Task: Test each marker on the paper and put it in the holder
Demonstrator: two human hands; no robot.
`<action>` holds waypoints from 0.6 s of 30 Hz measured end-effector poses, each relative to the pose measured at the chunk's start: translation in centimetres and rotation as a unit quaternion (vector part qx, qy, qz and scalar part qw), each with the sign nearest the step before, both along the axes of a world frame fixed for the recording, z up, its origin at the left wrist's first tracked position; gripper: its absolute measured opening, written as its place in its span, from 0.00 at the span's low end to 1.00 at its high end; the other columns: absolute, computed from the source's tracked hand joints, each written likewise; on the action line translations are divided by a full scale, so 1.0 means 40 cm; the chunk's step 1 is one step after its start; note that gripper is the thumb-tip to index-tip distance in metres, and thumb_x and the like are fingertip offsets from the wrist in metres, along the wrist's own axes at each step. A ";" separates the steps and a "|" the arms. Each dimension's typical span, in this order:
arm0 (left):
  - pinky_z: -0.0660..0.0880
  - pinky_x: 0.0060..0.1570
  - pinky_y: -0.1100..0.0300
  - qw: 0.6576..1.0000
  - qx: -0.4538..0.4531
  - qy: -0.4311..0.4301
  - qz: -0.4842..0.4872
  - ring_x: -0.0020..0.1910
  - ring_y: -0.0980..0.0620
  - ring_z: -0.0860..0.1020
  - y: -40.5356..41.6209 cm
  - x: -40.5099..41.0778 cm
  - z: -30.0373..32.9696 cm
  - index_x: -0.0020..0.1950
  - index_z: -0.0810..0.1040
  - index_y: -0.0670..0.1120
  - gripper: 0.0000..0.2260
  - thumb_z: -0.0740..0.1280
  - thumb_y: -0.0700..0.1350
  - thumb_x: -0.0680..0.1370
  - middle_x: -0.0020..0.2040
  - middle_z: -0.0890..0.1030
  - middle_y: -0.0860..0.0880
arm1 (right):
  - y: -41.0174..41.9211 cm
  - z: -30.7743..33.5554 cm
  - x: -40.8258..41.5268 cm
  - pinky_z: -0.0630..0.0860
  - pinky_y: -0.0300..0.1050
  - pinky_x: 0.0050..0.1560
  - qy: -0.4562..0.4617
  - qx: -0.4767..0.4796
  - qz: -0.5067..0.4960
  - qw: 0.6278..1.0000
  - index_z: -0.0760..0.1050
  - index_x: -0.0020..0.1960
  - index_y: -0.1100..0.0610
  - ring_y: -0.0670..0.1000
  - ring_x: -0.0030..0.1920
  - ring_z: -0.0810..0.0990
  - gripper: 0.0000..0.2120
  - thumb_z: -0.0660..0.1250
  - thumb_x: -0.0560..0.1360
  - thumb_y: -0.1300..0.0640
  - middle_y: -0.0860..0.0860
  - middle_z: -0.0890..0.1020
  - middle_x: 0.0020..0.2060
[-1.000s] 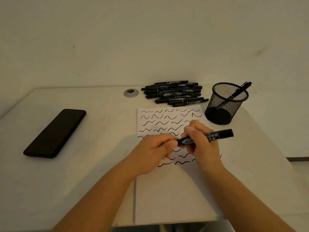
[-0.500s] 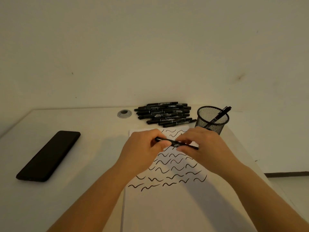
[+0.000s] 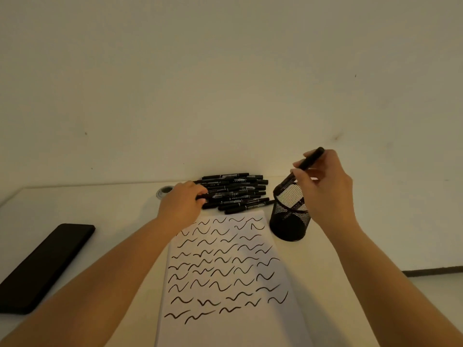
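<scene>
Black marker (image 3: 310, 159) pinched in the right hand (image 3: 325, 186) should drop tip-down inside the mesh holder (image 3: 290, 216); the left hand (image 3: 181, 204) grips one from the pile (image 3: 238, 192)

Marker (image 3: 310, 159): black, capped, tilted, its lower end at the rim of the holder (image 3: 289, 221).

Holder: black wire-mesh cup, upright, just right of the paper's (image 3: 225, 329) far corner; at least one marker leans inside.

Paper: white sheet, portrait, covered in rows of short black wavy strokes.

Pile (image 3: 235, 192): black capped markers lying sideways, stacked loosely, beyond the paper's far edge and left of the holder.
</scene>
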State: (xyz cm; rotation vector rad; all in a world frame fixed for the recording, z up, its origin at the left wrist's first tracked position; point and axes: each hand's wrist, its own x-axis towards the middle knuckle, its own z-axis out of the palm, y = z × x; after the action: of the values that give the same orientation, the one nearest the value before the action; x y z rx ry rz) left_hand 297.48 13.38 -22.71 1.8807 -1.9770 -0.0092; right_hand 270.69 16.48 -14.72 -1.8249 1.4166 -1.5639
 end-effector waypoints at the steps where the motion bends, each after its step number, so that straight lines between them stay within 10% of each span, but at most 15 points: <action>1: 0.68 0.54 0.55 1.000 0.003 -0.018 0.006 0.57 0.49 0.72 -0.016 0.013 -0.013 0.61 0.74 0.51 0.13 0.61 0.48 0.77 0.57 0.76 0.50 | -0.005 -0.003 -0.003 0.71 0.25 0.37 -0.008 0.005 -0.003 1.000 0.67 0.51 0.45 0.34 0.42 0.79 0.14 0.68 0.73 0.59 0.40 0.80 0.42; 18: 0.73 0.46 0.54 0.998 0.040 -0.052 0.010 0.53 0.49 0.74 -0.087 0.013 -0.070 0.60 0.74 0.48 0.13 0.61 0.49 0.77 0.56 0.75 0.48 | -0.066 -0.114 0.001 0.73 0.44 0.36 0.153 0.055 -0.053 0.985 0.57 0.65 0.43 0.46 0.34 0.76 0.28 0.66 0.72 0.60 0.44 0.73 0.41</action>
State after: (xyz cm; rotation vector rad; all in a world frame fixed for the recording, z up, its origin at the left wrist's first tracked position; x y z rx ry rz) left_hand 298.01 9.90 -25.51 1.9887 -2.0529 0.0158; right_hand 270.72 13.83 -19.28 -2.0153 1.7229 -1.2612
